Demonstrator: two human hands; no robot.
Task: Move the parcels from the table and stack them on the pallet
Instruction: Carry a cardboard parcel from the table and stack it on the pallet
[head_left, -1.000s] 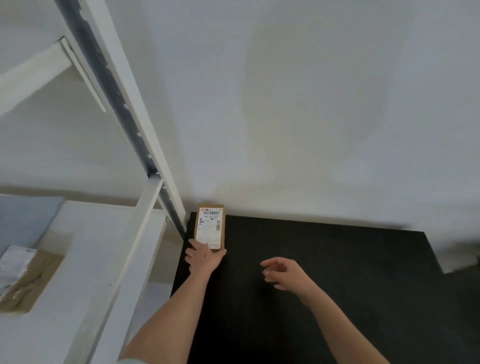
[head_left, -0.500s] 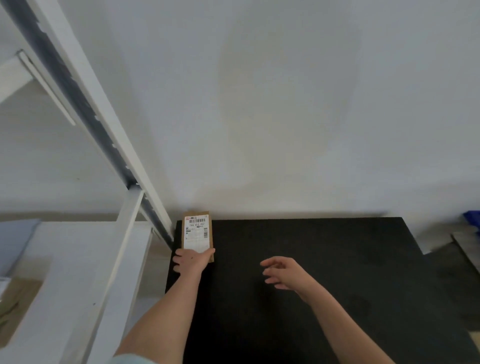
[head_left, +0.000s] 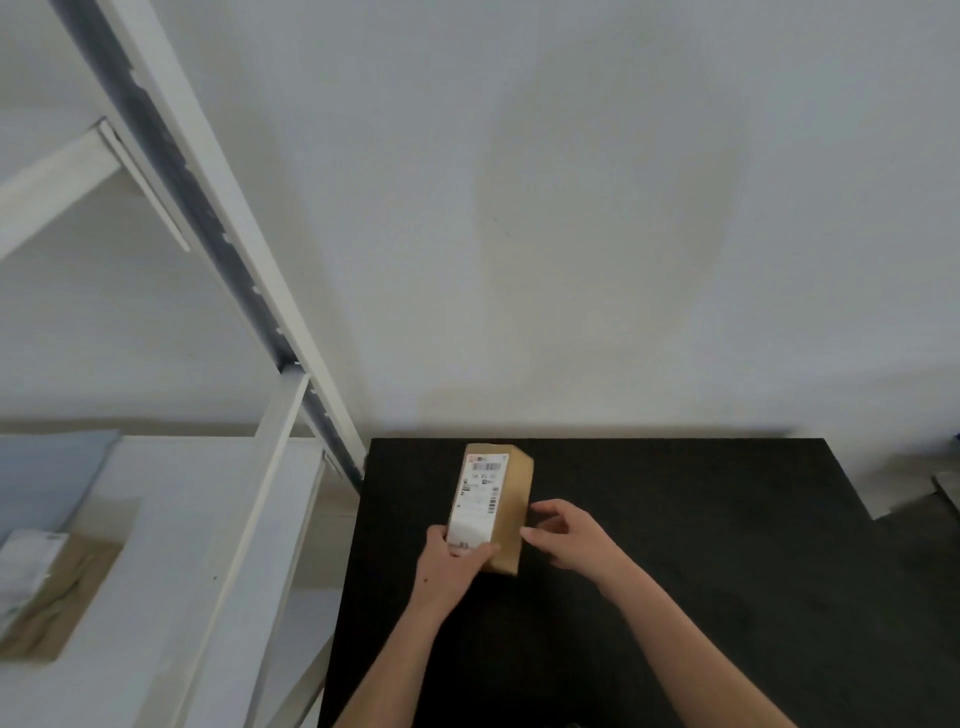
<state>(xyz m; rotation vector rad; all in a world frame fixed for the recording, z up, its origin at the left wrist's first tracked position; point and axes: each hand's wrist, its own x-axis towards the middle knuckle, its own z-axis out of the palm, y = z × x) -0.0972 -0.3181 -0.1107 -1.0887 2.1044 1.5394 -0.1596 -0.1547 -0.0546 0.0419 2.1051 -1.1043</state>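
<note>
I see the left hand (head_left: 451, 567) curled round the parcel (head_left: 508, 499), right hand (head_left: 577, 536) fingers pinching its side; a white rack (head_left: 244, 234) flanks the black surface (head_left: 675, 582).

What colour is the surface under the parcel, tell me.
Black. The surface below the parcel is plain black, best seen in the head view.

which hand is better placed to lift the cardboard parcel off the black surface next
Left, likely. The left hand grips the cardboard parcel at its near end, thumb over the label; the right hand only reaches its right side, hold unclear.
</note>
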